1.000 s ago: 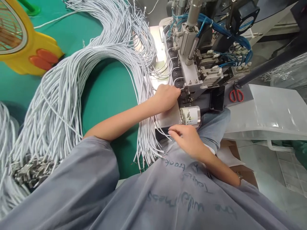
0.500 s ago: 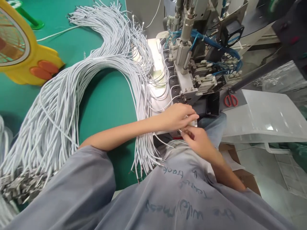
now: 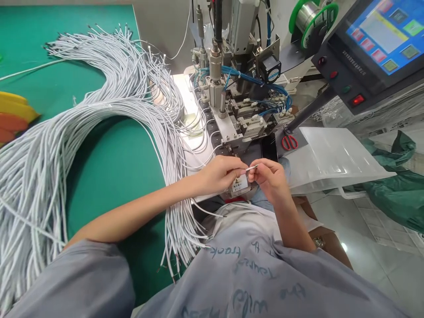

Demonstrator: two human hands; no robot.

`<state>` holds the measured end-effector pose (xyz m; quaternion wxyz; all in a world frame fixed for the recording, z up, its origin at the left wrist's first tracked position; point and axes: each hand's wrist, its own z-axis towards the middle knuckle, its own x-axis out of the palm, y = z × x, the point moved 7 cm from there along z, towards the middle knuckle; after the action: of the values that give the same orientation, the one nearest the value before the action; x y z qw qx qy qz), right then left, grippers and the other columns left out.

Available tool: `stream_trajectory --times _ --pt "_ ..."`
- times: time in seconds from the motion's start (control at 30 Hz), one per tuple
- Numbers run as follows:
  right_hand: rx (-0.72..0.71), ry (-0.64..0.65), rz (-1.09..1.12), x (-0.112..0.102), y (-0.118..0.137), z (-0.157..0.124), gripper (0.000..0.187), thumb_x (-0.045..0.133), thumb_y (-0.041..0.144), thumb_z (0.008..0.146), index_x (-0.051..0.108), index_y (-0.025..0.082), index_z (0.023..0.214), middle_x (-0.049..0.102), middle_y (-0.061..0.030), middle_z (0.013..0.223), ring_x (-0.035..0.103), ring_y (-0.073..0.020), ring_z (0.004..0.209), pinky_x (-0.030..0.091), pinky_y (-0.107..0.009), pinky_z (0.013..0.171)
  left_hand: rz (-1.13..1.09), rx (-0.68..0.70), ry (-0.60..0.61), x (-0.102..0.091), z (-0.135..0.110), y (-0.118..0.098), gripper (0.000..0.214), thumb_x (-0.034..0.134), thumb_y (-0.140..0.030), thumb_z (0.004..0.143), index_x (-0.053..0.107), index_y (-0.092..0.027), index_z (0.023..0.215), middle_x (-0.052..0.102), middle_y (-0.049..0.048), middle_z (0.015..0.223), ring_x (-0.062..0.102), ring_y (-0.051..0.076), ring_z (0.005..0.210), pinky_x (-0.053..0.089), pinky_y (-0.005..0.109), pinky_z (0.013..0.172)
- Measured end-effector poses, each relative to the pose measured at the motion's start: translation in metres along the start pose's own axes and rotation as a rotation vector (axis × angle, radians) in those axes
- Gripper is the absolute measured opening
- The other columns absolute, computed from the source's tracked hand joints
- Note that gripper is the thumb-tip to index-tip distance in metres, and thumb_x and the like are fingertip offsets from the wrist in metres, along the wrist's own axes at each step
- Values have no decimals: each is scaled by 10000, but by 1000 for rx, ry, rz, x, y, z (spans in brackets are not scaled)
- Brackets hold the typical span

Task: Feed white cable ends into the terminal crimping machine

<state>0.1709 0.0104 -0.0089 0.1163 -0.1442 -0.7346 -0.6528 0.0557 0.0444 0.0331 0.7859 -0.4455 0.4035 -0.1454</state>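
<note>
A white cable [image 3: 251, 168] runs between my two hands in front of the machine [image 3: 228, 112]. My left hand [image 3: 221, 174] pinches it from the left, thumb against fingers. On the other side, my right hand [image 3: 270, 176] has its fingertips closed round the cable's end, and that tip is mostly hidden. Below my fingers a white warning label [image 3: 240, 182] shows on the machine's front. Under my left forearm lies a thick bundle of white cables [image 3: 175, 154], their stripped ends hanging near my shirt.
More cables spread over the green mat [image 3: 112, 163] at left. Red-handled scissors [image 3: 289, 141] lie right of the machine. A touch-screen panel [image 3: 384, 39] and a solder wire spool [image 3: 309, 20] stand at upper right. A translucent plastic sheet [image 3: 338, 154] is below the panel.
The view has swung right and up, bringing the panel and spool into sight. My hands have risen and drawn slightly apart, so the cable between them now shows.
</note>
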Motion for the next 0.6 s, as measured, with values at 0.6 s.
stream_trajectory --times 0.6 --pt "-182 -110 -595 -6 17 7 123 652 266 697 728 171 676 353 51 493 324 -78 492 298 -240 481 173 45 -104 2 -3 7 227 450 -142 866 659 -145 779 548 12 646 490 90 597 369 194 539"
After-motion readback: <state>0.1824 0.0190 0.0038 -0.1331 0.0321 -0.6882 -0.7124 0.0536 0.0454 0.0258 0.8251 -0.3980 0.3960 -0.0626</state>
